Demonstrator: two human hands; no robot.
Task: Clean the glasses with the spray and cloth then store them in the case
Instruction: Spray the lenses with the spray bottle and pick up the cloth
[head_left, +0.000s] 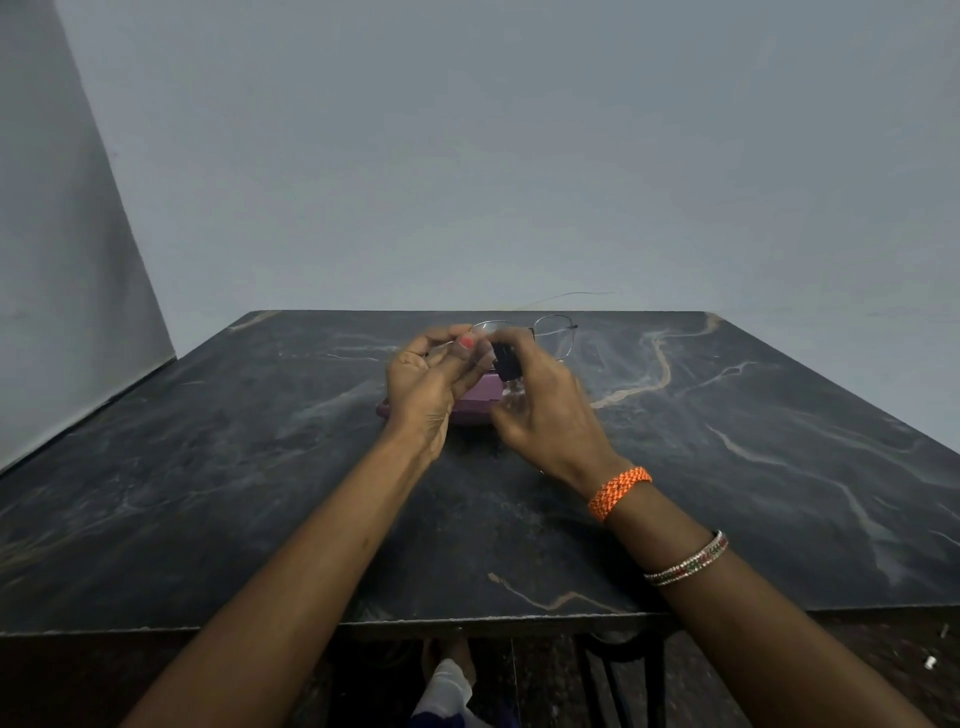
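Above dark marble tabletop (260, 467), left hand (421, 395) pinches wire glasses (550, 332); right hand (545, 410) grips black-capped spray bottle (506, 358) just beside them.

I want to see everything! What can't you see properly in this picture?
- Head view: the purple case is mostly hidden behind the left hand.
- The black object in the right hand: blurred, unidentifiable.
- No cloth shows.
- The glasses: near lens covered by fingers.
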